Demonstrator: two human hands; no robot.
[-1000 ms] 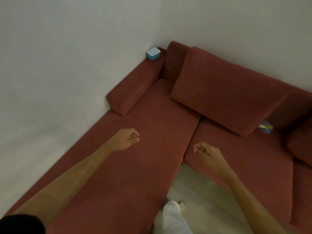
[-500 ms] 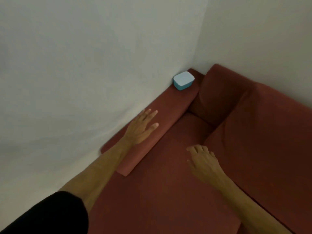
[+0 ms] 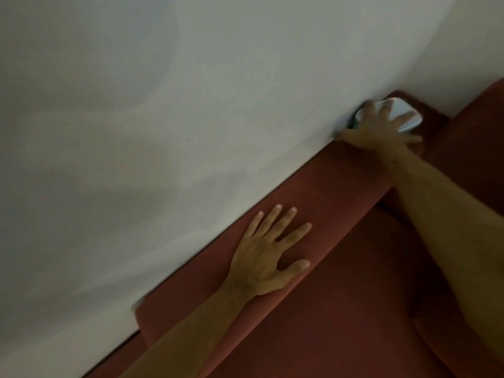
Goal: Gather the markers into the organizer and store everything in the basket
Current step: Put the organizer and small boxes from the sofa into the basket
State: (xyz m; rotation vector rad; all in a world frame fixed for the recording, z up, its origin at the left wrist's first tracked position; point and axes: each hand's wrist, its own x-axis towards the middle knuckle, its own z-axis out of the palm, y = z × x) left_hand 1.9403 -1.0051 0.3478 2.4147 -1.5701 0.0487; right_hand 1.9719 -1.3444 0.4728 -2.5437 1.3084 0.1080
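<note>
A small teal box with a white lid [image 3: 403, 111] sits at the far end of the red sofa armrest [image 3: 327, 192], against the wall. My right hand [image 3: 379, 132] reaches out and lies over the lid with its fingers spread; it is blurred and covers most of the box. My left hand [image 3: 267, 257] presses flat on the armrest nearer to me, fingers straight and apart. No markers or basket are in view.
A white wall [image 3: 163, 132] runs right along the armrest's left side. The red seat cushion [image 3: 354, 309] lies below and right of the armrest, and a back cushion [image 3: 474, 148] rises at the far right.
The view has swung toward the corner. My right hand went from the seat cushion forward onto the teal box. My left hand stays flat on the armrest.
</note>
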